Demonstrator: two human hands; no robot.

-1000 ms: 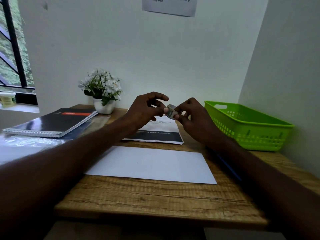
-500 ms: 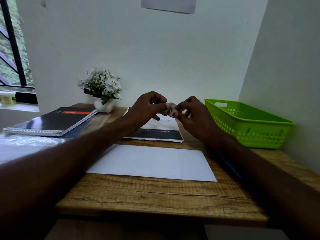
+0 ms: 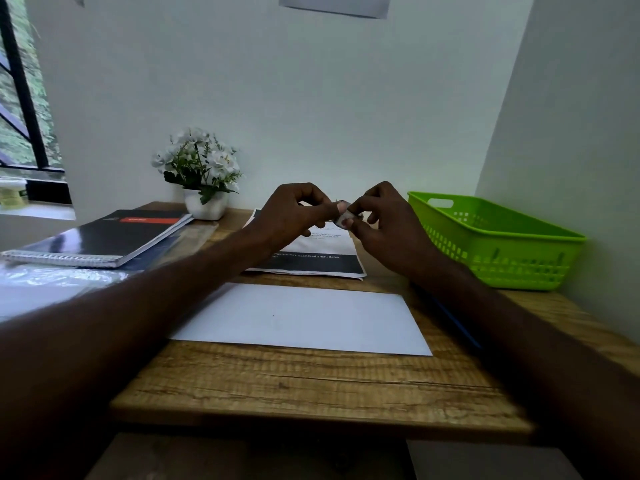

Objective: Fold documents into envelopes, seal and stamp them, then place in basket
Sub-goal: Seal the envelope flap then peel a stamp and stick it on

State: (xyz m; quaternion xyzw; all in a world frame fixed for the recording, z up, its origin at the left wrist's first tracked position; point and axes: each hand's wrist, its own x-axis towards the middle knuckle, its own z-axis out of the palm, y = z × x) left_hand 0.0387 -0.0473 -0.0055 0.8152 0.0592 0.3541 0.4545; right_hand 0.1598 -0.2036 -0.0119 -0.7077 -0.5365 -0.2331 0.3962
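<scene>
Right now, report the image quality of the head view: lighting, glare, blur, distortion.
Head view: dim, cool daylight from the window at left; both forearms nearly black in shadow. Glare whitens the plastic sheet and streaks the notebook cover. Wide-angle bend slants the walls. The small item pinched between left hand and right hand is too small and soft to identify; envelope stays sharp.

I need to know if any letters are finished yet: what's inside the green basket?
Nothing shows inside the green basket: only its far inner wall and rim are visible. Its near wall hides the floor, so a flat envelope lying there could not be seen.
</scene>
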